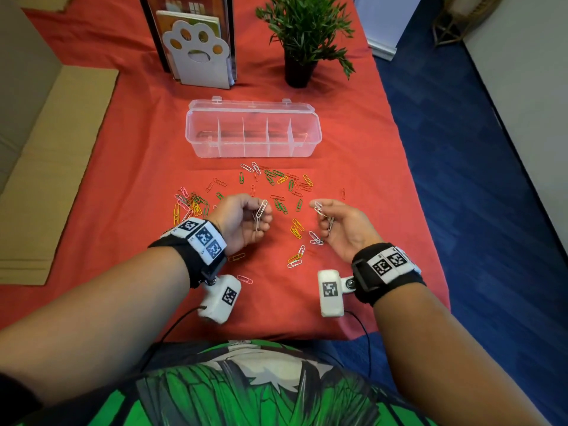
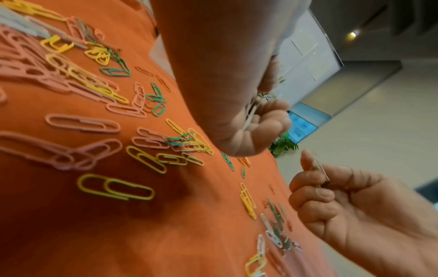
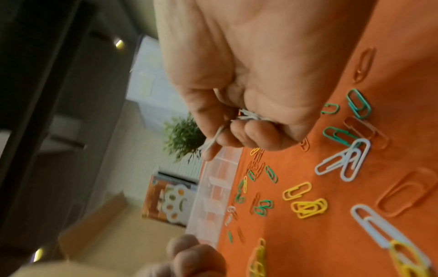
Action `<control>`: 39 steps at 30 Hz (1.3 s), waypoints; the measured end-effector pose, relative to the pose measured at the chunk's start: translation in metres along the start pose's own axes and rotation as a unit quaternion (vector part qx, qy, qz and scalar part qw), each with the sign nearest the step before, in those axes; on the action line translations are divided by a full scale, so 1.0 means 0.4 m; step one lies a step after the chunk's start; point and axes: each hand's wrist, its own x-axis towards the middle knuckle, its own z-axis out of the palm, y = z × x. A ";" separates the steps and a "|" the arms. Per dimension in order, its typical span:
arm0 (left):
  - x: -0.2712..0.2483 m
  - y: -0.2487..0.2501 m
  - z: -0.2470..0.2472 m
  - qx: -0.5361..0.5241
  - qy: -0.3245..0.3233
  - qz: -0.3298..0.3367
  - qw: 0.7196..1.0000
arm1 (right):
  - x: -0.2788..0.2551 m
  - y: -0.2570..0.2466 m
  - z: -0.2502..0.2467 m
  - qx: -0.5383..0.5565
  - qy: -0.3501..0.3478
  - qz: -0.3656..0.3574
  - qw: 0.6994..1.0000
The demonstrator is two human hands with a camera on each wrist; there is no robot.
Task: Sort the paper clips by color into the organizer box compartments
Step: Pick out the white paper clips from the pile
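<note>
A clear organizer box (image 1: 253,133) with several compartments stands open and empty-looking beyond the scattered paper clips (image 1: 276,186), which are pink, yellow, green, orange and white on the red cloth. My left hand (image 1: 246,219) is raised above the cloth, fingers curled round a small bunch of white clips (image 1: 261,210). My right hand (image 1: 341,226) is beside it, palm up, pinching another bunch of white clips (image 1: 321,212). In the right wrist view the white clips (image 3: 246,118) poke out between curled fingers (image 3: 237,135). The left wrist view shows clips (image 2: 251,114) tucked in the left palm.
A potted plant (image 1: 302,35) and a paw-shaped book holder (image 1: 196,50) stand behind the box. Flat cardboard (image 1: 52,167) lies at the table's left. The table's right edge drops to blue floor (image 1: 476,179). More white clips (image 1: 296,261) lie between my wrists.
</note>
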 end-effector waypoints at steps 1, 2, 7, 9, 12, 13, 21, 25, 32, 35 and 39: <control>-0.001 0.001 0.001 -0.015 -0.015 -0.002 1.000 | -0.003 -0.004 -0.005 0.054 -0.012 0.015 0.998; -0.002 0.002 0.006 -0.021 -0.025 -0.006 0.999 | -0.007 -0.006 -0.007 0.099 -0.019 0.029 0.994; 0.017 -0.040 0.051 0.164 -0.002 0.021 0.986 | 0.004 0.013 -0.035 0.114 0.037 0.080 0.990; 0.032 -0.076 0.057 0.287 0.002 0.067 0.956 | 0.005 0.023 -0.043 0.107 0.054 0.085 0.989; 0.042 -0.118 0.055 0.507 -0.004 0.128 0.853 | 0.003 0.044 -0.052 0.043 0.078 0.067 0.994; 0.040 -0.127 0.055 0.563 -0.005 0.138 0.815 | 0.004 0.052 -0.053 -0.016 0.087 0.057 0.994; 0.047 -0.148 0.045 0.701 0.030 0.193 0.686 | 0.005 0.099 -0.045 -0.651 0.104 -0.112 0.743; 0.046 -0.119 0.019 0.687 0.052 0.184 0.702 | 0.001 0.116 -0.019 -0.721 0.094 -0.147 0.671; 0.032 -0.085 -0.027 0.667 0.132 0.217 0.700 | 0.016 0.091 -0.004 -0.681 0.072 -0.114 0.720; 0.030 -0.100 -0.010 0.694 0.101 0.236 0.672 | 0.022 0.072 -0.017 -0.558 0.109 -0.083 0.818; 0.037 -0.123 0.003 0.726 0.126 0.229 0.636 | 0.024 0.056 -0.017 -0.309 0.123 -0.007 0.943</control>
